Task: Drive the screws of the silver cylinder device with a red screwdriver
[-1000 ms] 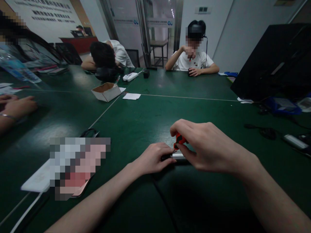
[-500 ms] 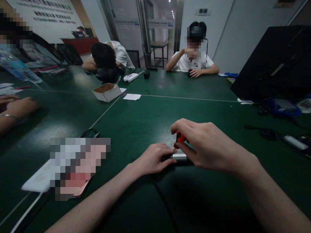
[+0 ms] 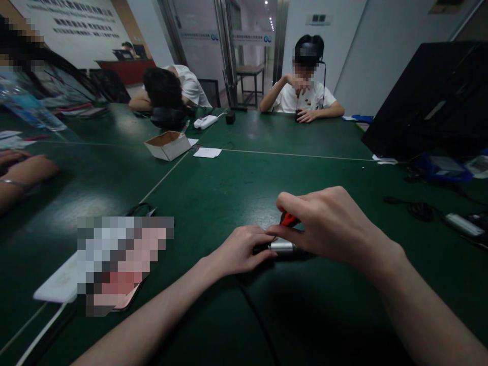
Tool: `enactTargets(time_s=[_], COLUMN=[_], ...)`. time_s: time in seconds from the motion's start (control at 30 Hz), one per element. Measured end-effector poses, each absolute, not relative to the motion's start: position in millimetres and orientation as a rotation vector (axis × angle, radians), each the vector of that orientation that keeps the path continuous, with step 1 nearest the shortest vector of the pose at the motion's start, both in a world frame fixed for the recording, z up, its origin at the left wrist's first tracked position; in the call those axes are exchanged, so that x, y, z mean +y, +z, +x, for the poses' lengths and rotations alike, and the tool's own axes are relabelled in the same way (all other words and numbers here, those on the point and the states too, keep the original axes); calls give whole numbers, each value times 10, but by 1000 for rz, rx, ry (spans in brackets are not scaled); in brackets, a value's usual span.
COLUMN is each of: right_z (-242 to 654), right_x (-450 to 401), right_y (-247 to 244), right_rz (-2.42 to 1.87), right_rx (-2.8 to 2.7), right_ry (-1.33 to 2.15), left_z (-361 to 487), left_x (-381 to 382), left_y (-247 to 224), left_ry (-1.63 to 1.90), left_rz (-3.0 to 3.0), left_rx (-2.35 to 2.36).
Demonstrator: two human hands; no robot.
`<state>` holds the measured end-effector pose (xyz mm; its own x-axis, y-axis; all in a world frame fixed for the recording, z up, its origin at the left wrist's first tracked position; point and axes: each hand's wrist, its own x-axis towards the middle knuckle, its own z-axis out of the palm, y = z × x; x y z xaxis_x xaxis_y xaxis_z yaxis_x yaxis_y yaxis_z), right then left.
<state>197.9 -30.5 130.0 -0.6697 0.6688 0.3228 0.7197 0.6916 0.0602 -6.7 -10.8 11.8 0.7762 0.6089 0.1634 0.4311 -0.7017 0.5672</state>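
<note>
On the green table (image 3: 229, 188) lies a silver and black cylinder (image 3: 282, 247). My left hand (image 3: 244, 248) is closed round its black left end, thumb and fingers on either side. Above the silver part, my right hand (image 3: 324, 223) grips the red and black handle of a small screwdriver (image 3: 288, 219) between thumb and fingers. The tool's tip is hidden behind my right thumb and left fingertips, so whether it touches the cylinder cannot be seen.
Left of my arms lie a white device (image 3: 57, 279) with a cable and a pinkish phone (image 3: 133, 290). Farther off are an open box (image 3: 170, 147) and a paper (image 3: 207, 152). A black monitor (image 3: 427, 101) stands right. Other people sit around the table.
My right hand has turned and its fingers have shifted on the red handle, which now shows less and leans more. My left hand and the cylinder have stayed in place.
</note>
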Motion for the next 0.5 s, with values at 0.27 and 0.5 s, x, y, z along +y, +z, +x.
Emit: enactTargets(time_s=[0.27,0.5], right_z=[1999,2015], right_x=[-302,-307], right_y=[1309,1312], right_rz=[-1005,-937], right_rx=[-2586,-2618], right_ry=[107,280], left_z=[-58,-47], left_x=[-101,-94], left_y=[117,119], left_ry=[471,451], left_rz=[2436,2431], left_rx=[783,751])
